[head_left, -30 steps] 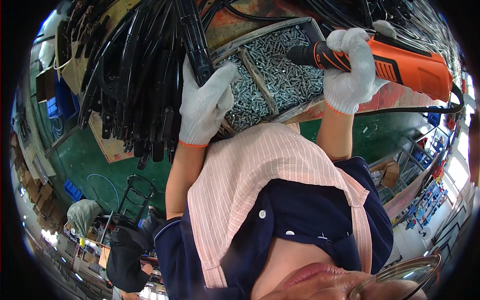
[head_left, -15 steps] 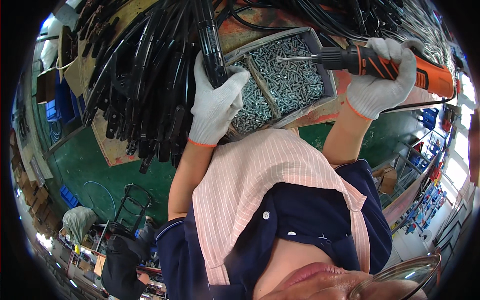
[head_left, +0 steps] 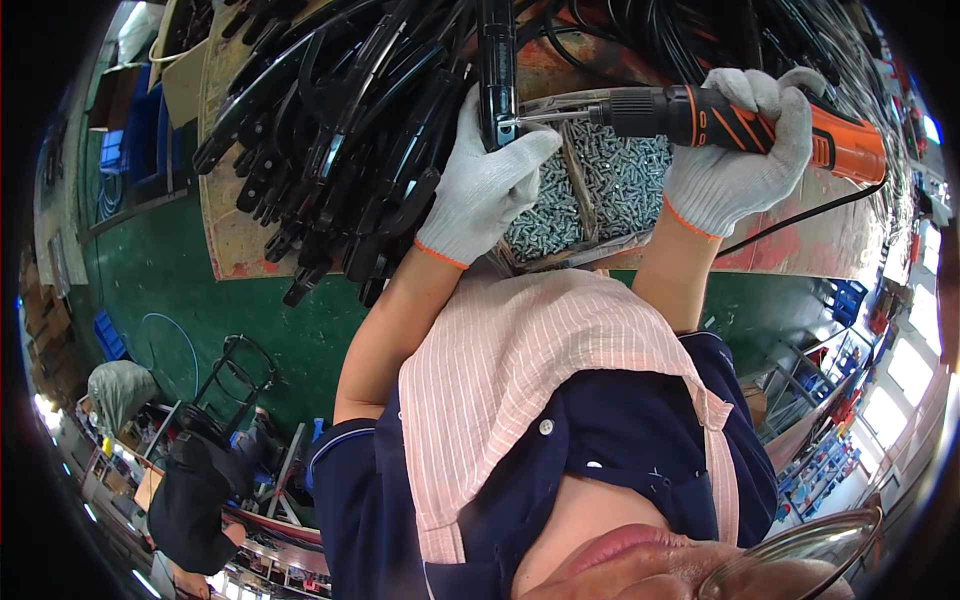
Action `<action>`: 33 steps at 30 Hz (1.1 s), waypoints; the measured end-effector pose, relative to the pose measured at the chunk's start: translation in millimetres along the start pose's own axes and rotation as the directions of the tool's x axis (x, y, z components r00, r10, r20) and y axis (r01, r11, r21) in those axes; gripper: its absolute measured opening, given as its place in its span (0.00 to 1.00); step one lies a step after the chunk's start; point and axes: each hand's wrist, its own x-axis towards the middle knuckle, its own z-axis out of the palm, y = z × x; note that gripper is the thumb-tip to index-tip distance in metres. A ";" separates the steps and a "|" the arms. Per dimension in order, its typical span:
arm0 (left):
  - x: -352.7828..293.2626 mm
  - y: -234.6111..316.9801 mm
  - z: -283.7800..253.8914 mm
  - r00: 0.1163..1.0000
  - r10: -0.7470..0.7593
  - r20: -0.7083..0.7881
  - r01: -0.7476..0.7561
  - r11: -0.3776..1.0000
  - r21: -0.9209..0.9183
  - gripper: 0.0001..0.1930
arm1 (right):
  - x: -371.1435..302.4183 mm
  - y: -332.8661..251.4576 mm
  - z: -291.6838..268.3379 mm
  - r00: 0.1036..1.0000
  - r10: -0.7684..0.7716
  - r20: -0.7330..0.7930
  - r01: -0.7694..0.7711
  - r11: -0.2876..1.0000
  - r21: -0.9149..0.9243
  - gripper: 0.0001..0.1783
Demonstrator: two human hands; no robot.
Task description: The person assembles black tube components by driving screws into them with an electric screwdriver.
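Note:
My gloved left hand (head_left: 480,195) is closed around the lower end of a black tubular handle (head_left: 497,70), which stands nearly lengthwise away from me. In my gloved right hand (head_left: 735,165) is an orange and black electric screwdriver (head_left: 650,112), held level and pointing left. Its thin bit (head_left: 560,115) reaches to the handle's lower end, just above my left thumb. A small shiny spot shows at the bit's tip; whether that is a screw I cannot tell. Below the screwdriver lie many small silver screws (head_left: 632,175) in a divided box (head_left: 590,250).
A heap of black handles (head_left: 330,150) covers the table's left side. Black cables (head_left: 640,40) run along the far side. The screwdriver's cord (head_left: 800,218) trails over the table (head_left: 240,240). Behind on the left, a person in dark clothes (head_left: 190,500) is by a workbench.
My left hand has moved right and slightly up with the black handle. The screwdriver has shifted left, and its bit has gone from above the screw box to the handle's end.

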 end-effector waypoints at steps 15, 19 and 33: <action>1.9 0.4 -1.2 1.000 -0.030 0.001 0.030 0.999 -0.035 0.30 | -4.6 2.9 3.9 0.999 -0.020 0.036 0.022 0.997 -0.068 0.18; 1.7 -1.2 -3.7 1.000 -0.018 0.003 0.018 1.000 0.024 0.25 | -13.3 9.2 10.9 0.999 -0.032 -0.009 0.030 0.989 -0.142 0.18; 7.1 -15.3 -2.3 0.998 0.042 -0.048 -0.040 0.998 0.043 0.39 | -37.7 10.8 47.0 0.980 -0.021 0.198 0.080 0.953 -0.293 0.27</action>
